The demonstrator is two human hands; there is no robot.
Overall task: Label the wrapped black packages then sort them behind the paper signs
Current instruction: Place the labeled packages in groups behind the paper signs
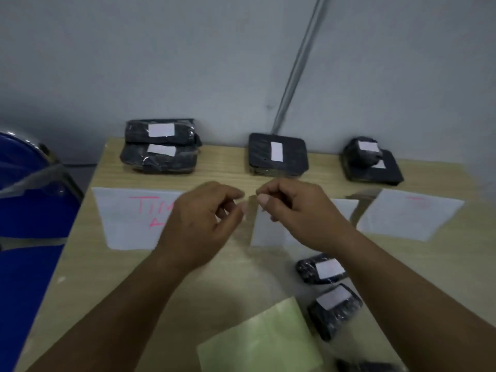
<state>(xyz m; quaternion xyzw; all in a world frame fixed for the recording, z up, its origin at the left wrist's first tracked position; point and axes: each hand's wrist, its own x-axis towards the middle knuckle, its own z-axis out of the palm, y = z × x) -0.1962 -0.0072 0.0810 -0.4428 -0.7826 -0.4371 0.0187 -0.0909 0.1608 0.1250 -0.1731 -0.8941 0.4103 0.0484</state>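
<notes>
Head view, centre frame: the left hand (204, 221) and right hand (290, 210) each pinch an end of a blurred pale strip (251, 210), probably a label. Two labelled black packages (320, 268) wait at lower right, and sorted stacks (161, 146) sit behind the paper signs (134, 216). Tugged unevenly, the strip could fold and stick to itself or to the fingers.

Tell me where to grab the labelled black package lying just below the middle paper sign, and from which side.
Best come from above with the right hand, which now pinches what looks like a small strip together with the left hand. Take the package across its narrow width, mid-length: it lies flat, oblong, label up.
</notes>
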